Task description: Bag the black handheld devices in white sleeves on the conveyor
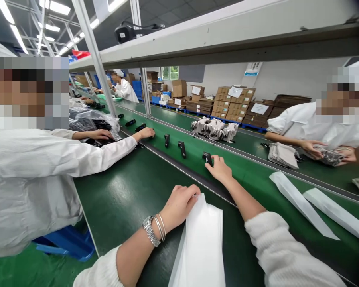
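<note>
My left hand (182,203), with a watch and bangles at the wrist, pinches the top edge of a stack of flat white sleeves (205,243) at the table's near side. On the green conveyor belt, my right hand (219,169) has its thumb and fingers around the lower part of a black handheld device (207,158) with a bent head. Part of that device is hidden by the fingers. Farther left along the belt lie another black device (182,149) and a smaller-looking one (166,140), apart from my hands.
Two long white sleeves (303,205) lie on the belt at right. At left, a co-worker's hand (146,133) reaches onto the belt beside a plastic bag (92,119). Across the belt, another co-worker's hands (329,153) hold bundled cables near grey stacks (283,154). A shelf (227,34) spans overhead.
</note>
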Motion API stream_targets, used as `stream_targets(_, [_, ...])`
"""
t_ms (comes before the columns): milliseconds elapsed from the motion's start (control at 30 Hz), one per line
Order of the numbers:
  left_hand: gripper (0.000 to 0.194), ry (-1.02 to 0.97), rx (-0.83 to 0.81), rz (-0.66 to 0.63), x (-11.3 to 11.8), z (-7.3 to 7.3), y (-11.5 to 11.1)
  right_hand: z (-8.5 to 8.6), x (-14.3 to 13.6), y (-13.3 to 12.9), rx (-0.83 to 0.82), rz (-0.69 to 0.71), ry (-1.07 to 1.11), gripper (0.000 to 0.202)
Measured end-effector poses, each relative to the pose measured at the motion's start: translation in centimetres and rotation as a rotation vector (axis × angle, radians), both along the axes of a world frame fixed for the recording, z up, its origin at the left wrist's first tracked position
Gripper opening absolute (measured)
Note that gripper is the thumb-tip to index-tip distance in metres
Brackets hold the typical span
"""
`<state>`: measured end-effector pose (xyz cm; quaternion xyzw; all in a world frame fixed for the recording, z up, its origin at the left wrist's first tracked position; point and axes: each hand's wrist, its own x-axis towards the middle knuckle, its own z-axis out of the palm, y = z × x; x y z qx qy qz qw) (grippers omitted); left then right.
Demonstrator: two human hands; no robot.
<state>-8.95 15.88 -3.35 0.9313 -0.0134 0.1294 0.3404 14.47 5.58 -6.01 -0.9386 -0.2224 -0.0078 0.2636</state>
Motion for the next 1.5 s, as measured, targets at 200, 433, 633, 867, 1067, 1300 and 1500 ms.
stream_targets(200, [0.017,-0.037,0.101,0.003,0.3,0.3,0.3,-0.9,1.8,0.2,0.222,0.056,0.182,0.057])
stream_targets(433, [0.013,-0.091,0.097,0.072,0.6,0.0,0.5,1.5,-2.2,-2.5,0.964,0.349,0.558,0.088])
stream_targets(633, [0.011,-0.084,-0.050,0.065,0.4,0.4,0.3,2.2,-7.2,-3.9,1.123,0.544,0.645,0.115])
stream_targets(867, [0.011,-0.095,-0.169,0.055,0.6,0.5,0.3,3.1,-8.7,-3.9,1.104,0.532,0.545,0.110])
stream_targets(1067, [0.011,-0.105,-0.097,0.067,0.4,0.6,0.2,4.8,-9.3,-4.6,1.081,0.537,0.472,0.108])
stream_targets(1300, [0.009,-0.156,-0.193,-0.023,0.0,1.2,-0.1,2.7,-10.1,-3.8,0.990,0.590,0.535,0.090])
stream_targets(1500, [0.011,-0.334,-0.255,0.121,-0.2,1.4,-0.1,2.2,-11.5,-3.5,0.812,0.738,0.599,0.043])
